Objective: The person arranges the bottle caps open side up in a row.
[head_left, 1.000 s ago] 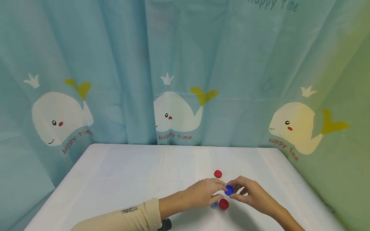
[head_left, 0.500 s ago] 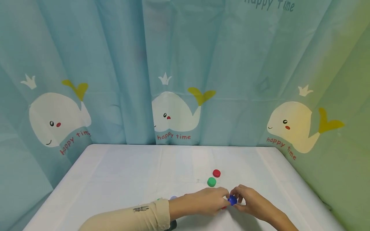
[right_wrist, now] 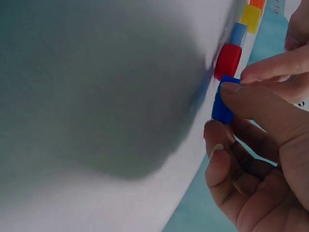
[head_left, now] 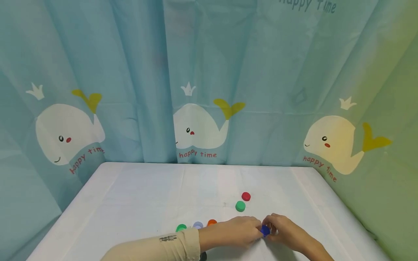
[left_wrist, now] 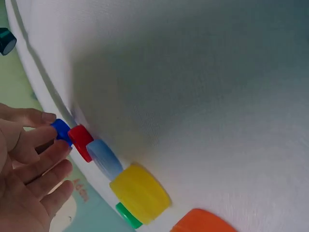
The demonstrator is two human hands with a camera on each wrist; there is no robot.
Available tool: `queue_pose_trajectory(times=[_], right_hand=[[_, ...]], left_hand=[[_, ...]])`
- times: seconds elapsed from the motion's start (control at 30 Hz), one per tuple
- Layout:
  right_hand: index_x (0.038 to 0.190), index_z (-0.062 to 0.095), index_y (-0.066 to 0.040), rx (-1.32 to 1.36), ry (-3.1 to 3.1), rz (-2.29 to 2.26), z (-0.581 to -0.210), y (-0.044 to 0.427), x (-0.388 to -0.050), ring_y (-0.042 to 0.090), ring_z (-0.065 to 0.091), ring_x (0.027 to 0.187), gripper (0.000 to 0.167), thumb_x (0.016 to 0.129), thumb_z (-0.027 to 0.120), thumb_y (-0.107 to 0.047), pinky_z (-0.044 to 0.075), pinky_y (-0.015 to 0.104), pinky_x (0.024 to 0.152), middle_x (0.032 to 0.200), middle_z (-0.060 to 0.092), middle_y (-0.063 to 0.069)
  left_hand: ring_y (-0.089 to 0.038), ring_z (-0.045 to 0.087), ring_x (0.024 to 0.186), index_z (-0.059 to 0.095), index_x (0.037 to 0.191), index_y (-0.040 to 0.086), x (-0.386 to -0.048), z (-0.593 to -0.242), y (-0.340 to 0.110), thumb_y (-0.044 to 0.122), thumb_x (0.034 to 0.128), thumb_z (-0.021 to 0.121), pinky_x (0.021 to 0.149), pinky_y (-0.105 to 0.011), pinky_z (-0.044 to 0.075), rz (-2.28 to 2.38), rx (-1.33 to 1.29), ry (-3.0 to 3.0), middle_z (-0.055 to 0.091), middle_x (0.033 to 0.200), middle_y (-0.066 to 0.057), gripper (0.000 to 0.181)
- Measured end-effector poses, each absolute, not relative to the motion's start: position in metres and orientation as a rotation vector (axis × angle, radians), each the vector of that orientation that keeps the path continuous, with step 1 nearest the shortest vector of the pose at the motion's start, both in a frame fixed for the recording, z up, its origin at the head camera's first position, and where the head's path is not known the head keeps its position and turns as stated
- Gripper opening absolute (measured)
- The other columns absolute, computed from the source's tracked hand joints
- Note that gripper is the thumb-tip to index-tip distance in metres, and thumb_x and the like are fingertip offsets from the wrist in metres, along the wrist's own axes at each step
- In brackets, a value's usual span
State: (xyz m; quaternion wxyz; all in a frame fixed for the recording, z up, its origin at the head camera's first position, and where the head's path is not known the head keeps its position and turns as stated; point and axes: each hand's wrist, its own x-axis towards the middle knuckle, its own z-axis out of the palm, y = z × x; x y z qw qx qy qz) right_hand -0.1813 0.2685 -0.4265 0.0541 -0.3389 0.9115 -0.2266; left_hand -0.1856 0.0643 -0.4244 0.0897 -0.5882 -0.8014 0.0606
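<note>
A blue plastic bottle cap [head_left: 265, 231] is between the two hands, above or on the white table. My right hand [head_left: 290, 232] pinches it, the thumb [right_wrist: 234, 94] lying along its side. My left hand [head_left: 241, 230] meets it from the other side, a fingertip and thumb pinching its edge, while the other fingers extend loosely. Directly beside it stands a red cap [right_wrist: 228, 62], hidden in the head view. A light blue cap [left_wrist: 104, 158] and a yellow cap [left_wrist: 140, 193] continue the line. Whether the blue cap rests on the cloth, I cannot tell.
Behind the left forearm show an orange cap [head_left: 212, 222], a lilac-blue cap [head_left: 197, 225] and a green cap [head_left: 181, 227]. Farther back lie another red cap [head_left: 246, 196] and a green cap [head_left: 240, 206]. A whale-print curtain [head_left: 209, 83] borders the table.
Both hands have moved nearer to me and slightly right, carrying the blue cap from its higher place. The left forearm shifted right, uncovering the far green cap and caps to its left.
</note>
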Motion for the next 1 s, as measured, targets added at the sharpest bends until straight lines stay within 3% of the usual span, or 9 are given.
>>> queue_pose_trajectory(times=[0.27, 0.43, 0.83, 1.0], right_hand=[[0.087, 0.062, -0.007, -1.092, 2.814, -0.718, -0.4330, 0.2719, -0.1844, 0.001, 0.050, 0.065, 0.027, 0.068, 0.075, 0.006, 0.047, 0.022, 0.058, 0.077, 0.056, -0.010], [0.088, 0.061, -0.007, -0.973, 2.753, -0.788, -0.4353, 0.2728, -0.1837, 0.002, 0.051, 0.067, 0.027, 0.069, 0.077, 0.005, 0.048, 0.023, 0.060, 0.078, 0.057, -0.009], [0.089, 0.060, -0.007, -0.963, 2.730, -0.785, -0.4368, 0.2736, -0.1844, 0.003, 0.051, 0.066, 0.029, 0.069, 0.079, 0.002, 0.048, 0.023, 0.059, 0.077, 0.056, -0.009], [0.088, 0.061, -0.007, -0.947, 2.763, -0.744, -0.4366, 0.2735, -0.1850, 0.003, 0.051, 0.067, 0.029, 0.068, 0.079, 0.001, 0.048, 0.024, 0.060, 0.077, 0.056, -0.010]], left_hand=[[0.002, 0.047, 0.095, 0.064, 0.120, 0.022, -0.1838, -0.4230, 0.0683, 0.024, 0.0968, 0.054, 0.085, -0.009, 0.034, 0.230, -1.733, -2.521, 0.053, 0.100, 0.013, 0.025], [0.002, 0.045, 0.096, 0.061, 0.125, 0.020, -0.1830, -0.4226, 0.0697, 0.025, 0.0986, 0.050, 0.088, -0.009, 0.033, 0.292, -1.742, -2.530, 0.052, 0.102, 0.012, 0.029], [0.001, 0.043, 0.092, 0.065, 0.112, 0.025, -0.1830, -0.4216, 0.0721, 0.022, 0.0964, 0.053, 0.090, -0.010, 0.031, 0.319, -1.737, -2.549, 0.049, 0.097, 0.013, 0.020], [0.001, 0.043, 0.092, 0.065, 0.114, 0.025, -0.1835, -0.4194, 0.0717, 0.024, 0.0964, 0.053, 0.089, -0.010, 0.030, 0.350, -1.743, -2.542, 0.050, 0.099, 0.013, 0.021]])
